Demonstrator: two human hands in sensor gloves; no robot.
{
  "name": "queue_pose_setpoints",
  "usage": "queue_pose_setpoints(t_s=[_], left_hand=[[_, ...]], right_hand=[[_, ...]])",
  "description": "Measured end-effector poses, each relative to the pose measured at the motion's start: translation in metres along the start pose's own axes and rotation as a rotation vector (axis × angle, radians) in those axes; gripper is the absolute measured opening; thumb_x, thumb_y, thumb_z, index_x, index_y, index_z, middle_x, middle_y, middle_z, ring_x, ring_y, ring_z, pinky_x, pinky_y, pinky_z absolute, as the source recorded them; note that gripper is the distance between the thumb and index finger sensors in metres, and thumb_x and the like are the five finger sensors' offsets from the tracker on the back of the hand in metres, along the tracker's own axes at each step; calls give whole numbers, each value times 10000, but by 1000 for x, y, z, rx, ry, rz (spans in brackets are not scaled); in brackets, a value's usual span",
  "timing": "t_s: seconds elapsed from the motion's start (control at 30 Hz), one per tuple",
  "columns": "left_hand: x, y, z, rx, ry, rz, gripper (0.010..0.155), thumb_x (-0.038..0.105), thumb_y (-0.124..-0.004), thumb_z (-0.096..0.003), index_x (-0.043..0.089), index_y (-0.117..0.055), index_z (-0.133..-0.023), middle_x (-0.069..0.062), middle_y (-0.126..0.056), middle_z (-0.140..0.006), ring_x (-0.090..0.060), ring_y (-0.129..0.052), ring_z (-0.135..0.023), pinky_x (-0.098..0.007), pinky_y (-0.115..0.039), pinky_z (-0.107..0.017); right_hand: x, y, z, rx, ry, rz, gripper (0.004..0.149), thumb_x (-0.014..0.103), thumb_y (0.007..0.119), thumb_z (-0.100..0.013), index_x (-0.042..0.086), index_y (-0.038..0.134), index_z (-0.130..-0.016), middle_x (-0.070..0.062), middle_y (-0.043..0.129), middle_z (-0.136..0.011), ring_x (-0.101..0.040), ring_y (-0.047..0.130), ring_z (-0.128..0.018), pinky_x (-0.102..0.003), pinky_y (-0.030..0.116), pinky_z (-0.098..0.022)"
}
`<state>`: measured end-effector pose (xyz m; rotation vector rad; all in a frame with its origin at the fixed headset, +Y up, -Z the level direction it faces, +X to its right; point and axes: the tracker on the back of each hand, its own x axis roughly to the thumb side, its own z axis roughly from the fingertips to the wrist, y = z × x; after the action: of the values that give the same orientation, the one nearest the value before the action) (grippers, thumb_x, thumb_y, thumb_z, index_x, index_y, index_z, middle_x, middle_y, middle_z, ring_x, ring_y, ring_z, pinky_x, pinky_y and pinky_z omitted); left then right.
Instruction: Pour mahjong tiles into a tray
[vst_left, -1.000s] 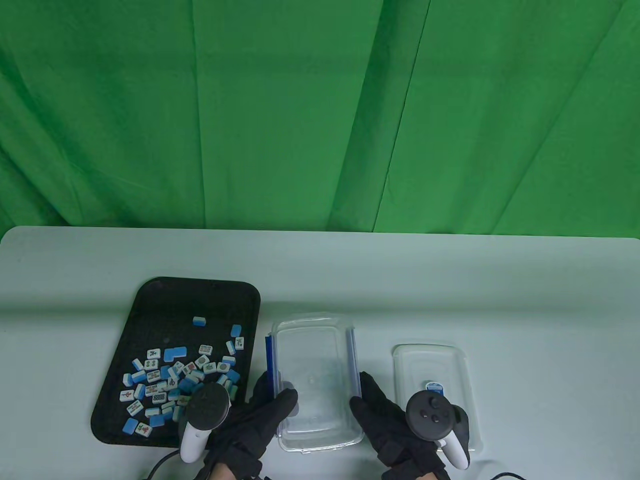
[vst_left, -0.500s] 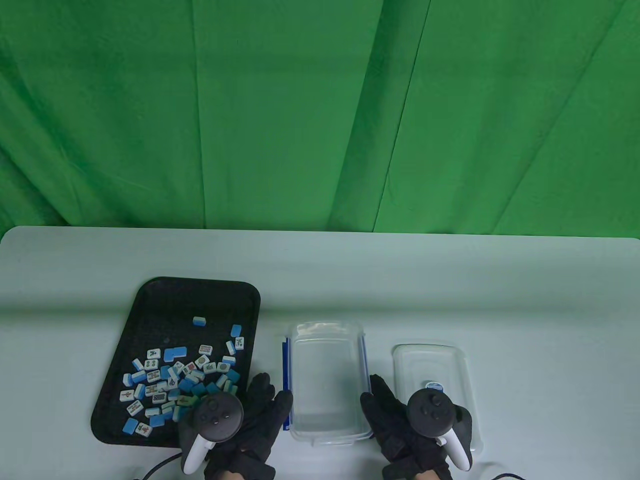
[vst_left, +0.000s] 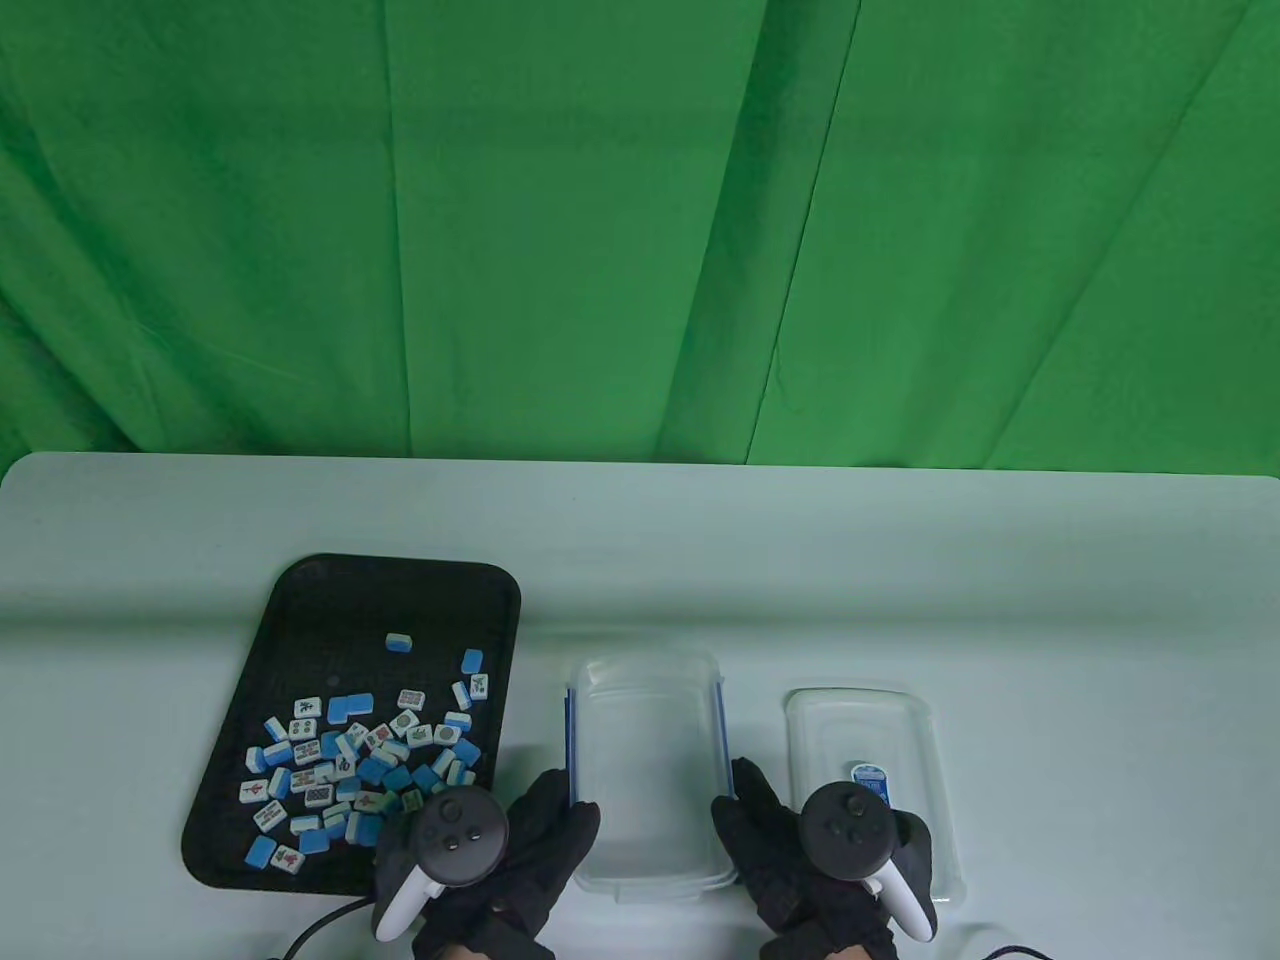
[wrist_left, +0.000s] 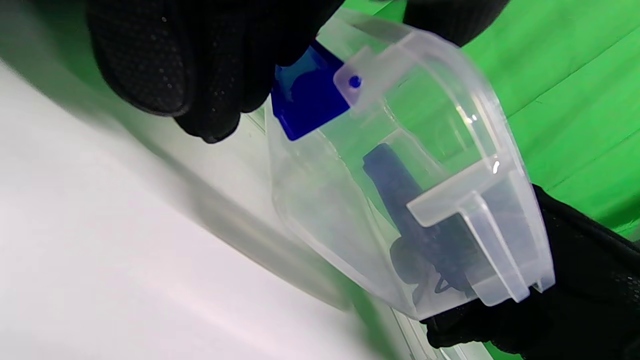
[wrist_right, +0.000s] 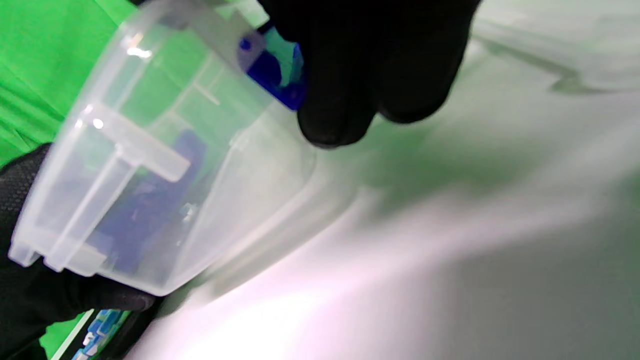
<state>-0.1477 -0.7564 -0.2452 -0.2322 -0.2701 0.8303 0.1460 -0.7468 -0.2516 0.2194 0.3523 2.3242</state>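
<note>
A black tray (vst_left: 300, 610) lies on the left of the table with several blue-and-white mahjong tiles (vst_left: 350, 750) scattered in its near half. A clear plastic box (vst_left: 648, 770) with blue side clips sits empty between my hands, near the table's front edge. My left hand (vst_left: 545, 835) grips its left side and my right hand (vst_left: 755, 830) grips its right side. In the left wrist view the box (wrist_left: 400, 190) shows close up, with my fingers (wrist_left: 200, 75) at its blue clip. The right wrist view shows the box (wrist_right: 150, 165) the same way.
The box's clear lid (vst_left: 865, 780) with a small blue label lies flat on the table to the right of the box, partly under my right hand's tracker. A green cloth hangs behind the table. A cable runs off the front edge at the left.
The box has moved right, away from the tray, and come level near the table between both hands. Both hands stayed on its sides. The tiles have not moved.
</note>
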Motion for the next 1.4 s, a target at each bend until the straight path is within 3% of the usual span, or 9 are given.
queue_pose_setpoints(t_s=[1.4], left_hand=[[-9, 7, 1, -56, 115, -40, 704, 456, -558, -663, -96, -559, -1101, -374, -793, -944, -499, -949, -714, -574, -799, -485]], right_hand=[[3, 16, -4, 144, 5, 60, 762, 538, 506, -688, -35, 381, -1173, -281, 732, -1041, -333, 909, -775, -512, 766, -639]])
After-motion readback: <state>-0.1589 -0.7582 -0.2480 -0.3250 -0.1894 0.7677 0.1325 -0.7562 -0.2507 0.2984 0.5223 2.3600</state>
